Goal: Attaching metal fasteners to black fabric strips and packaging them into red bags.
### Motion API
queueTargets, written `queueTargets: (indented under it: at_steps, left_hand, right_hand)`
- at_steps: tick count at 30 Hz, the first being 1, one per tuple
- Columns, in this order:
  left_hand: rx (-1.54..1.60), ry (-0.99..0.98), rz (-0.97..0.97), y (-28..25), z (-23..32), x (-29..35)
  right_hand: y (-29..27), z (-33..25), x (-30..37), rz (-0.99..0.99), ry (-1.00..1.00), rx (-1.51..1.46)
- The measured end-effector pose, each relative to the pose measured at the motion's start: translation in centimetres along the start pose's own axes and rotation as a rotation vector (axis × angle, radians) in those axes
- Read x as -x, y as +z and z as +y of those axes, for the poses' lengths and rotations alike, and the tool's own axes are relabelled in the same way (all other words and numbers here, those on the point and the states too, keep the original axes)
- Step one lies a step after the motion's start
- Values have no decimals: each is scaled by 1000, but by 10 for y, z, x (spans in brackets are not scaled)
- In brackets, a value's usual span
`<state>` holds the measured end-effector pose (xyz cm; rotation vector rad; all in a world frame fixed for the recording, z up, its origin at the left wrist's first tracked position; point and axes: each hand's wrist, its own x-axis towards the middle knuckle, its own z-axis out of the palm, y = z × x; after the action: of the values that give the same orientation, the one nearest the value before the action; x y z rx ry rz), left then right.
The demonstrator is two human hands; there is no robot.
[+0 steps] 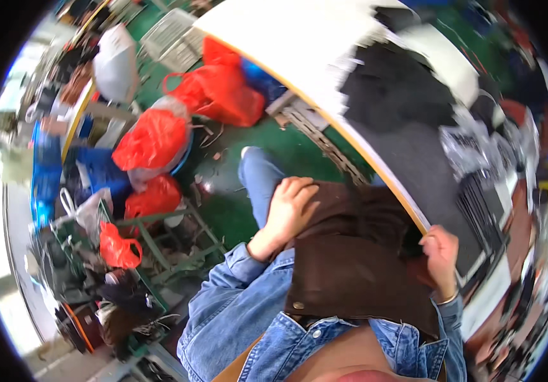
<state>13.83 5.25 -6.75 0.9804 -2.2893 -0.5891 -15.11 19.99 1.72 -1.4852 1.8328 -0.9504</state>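
Observation:
My left hand [293,205] lies on the brown apron [357,267] over my lap, palm down with the fingers apart, holding nothing. At the table's near edge is my right hand [440,253], its fingers curled in. Whatever may be inside those fingers is hidden. Close to that hand a stack of thin dark strips [478,207] lies on the table [287,32], which has a white top and a yellow edge. Dark grey sheets [395,89] spread over the table, beside ragged white layers. Clear plastic bags [468,149] sit at its right.
Red plastic bags [153,140] stand on the green floor [216,216] to my left, near a pale crate [171,41]. A green metal frame [172,254] stands to my left. Under the table edge runs a metal bar [325,143].

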Motion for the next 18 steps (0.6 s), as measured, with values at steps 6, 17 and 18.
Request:
queueTargets:
  at_steps: [6, 17, 18]
  left_hand:
    - [30, -253, -23, -17, -125, 35]
    - [252, -859, 523, -26, -568, -114]
    - [180, -887, 596, -29, -599, -123]
  right_hand:
    - [147, -53, -120, -467, -111, -47]
    - [319, -83, -286, -717, 177, -38]
    - [344, -88, -300, -717, 149, -64]
